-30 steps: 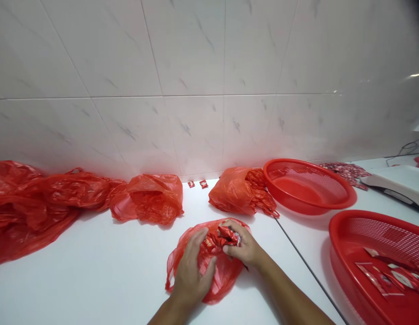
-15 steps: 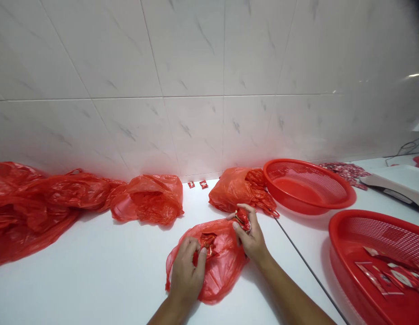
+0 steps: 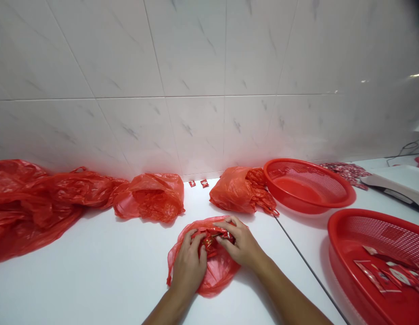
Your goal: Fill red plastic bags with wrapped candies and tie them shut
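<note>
Inspection of the work area, from my own position at the bench. My left hand (image 3: pixel 187 268) and right hand (image 3: pixel 241 241) are both down at the centre of the white worktop (image 3: pixel 94 257), close together, fingers curled inward and pressed down, neither hand spread. Between them I hold a bunch of red foil packets (image 3: pixel 209 239), pinched between the fingertips of both hands. The bunch lies on top of a crumpled red plastic bag (image 3: pixel 218 280), at the bag's far edge, and its long axis runs roughly left to right across my body. My right hand covers its right end and my left fingertips close on its left end; neither hand is clearly the nearer. My fingers hide much of the bunch, so I cannot confirm how many packets it holds.

Beyond my hands, against the marble-patterned wall tiles (image 3: pixel 195 90), lie a large heap of red plastic bags (image 3: pixel 36 203), a second bag (image 3: pixel 153 198) and a third bag (image 3: pixel 232 192). Two small red packets (image 3: pixel 197 183) sit by the wall. To my right are a round red mesh basket (image 3: pixel 351 196) and a larger red basket (image 3: pixel 344 225) holding flat red foil sheets (image 3: pixel 385 275). A pile of packets (image 3: pixel 346 174) lies further back, beside a flat white unit (image 3: pixel 395 180), possibly a scale.
</note>
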{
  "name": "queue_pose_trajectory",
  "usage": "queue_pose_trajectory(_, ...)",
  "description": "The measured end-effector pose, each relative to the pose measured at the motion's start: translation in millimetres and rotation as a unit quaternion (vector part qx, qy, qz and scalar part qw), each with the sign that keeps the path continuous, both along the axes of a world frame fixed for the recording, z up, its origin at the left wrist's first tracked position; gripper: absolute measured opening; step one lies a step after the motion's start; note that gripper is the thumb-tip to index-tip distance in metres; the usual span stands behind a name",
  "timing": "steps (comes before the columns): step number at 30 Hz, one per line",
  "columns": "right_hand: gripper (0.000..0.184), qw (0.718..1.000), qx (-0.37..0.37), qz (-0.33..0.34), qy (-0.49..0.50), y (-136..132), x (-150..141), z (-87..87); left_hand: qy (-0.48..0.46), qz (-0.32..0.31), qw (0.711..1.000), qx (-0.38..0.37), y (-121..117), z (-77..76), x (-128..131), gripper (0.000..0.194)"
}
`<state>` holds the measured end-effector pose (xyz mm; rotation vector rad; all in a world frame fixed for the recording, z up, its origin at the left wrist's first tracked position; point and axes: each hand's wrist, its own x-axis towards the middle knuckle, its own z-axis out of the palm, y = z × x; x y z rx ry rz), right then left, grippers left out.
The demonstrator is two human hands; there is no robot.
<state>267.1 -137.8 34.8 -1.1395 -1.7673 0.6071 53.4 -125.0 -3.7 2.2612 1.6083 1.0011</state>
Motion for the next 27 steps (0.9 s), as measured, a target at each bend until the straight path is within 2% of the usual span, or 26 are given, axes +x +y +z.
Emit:
queue_pose_trajectory(2, 0.032, 1.0, -0.008, 0.01, 0.001, -0.6, 1.1, 2.7, 0.023, 0.001, 1.0, 0.011, 0.8, -3.4, 0.2, 0.034)
queue_pose_trajectory(5, 0.041, 1.0, 0.002, 0.009, 0.0, -0.2, 2.5, 3.9, 0.039, -0.004, 0.999, 0.024, 0.6, -5.8, -0.1, 0.035)
queue_pose_trajectory(9, 0.048, 0.999, 0.017, -0.01, -0.032, -1.8, 3.9, 3.0, 0.016, -0.012, 0.999, 0.034, -3.3, 0.7, 0.0, 0.037)
queue_pose_trajectory(14, 0.06, 0.99, -0.051, 0.027, -0.129, -8.3, 6.5, 6.0, -0.007, -0.062, 0.997, 0.044, -5.2, 3.5, 1.5, 0.038)
queue_pose_trajectory(18, 0.061, 0.99, -0.064, 0.037, -0.119, -5.2, 8.4, 2.0, 0.019, -0.079, 0.997, 0.013, -3.4, -2.2, 2.1, 0.038)
queue_pose_trajectory(23, 0.072, 0.993, -0.058, -0.019, -0.106, 4.1, 10.6, -11.8, 0.019, -0.077, 0.997, -0.015, -2.7, -2.4, 1.4, 0.039)
queue_pose_trajectory(25, 0.07, 0.991, -0.062, -0.048, -0.104, 6.2, 11.7, -13.8, 0.019, -0.075, 0.997, -0.031, -2.6, -1.5, 1.4, 0.039)
queue_pose_trajectory(27, 0.059, 0.992, -0.053, -0.079, -0.088, 7.8, 13.6, -12.5, 0.018, -0.067, 0.996, -0.047, -2.5, -1.0, 1.8, 0.04)
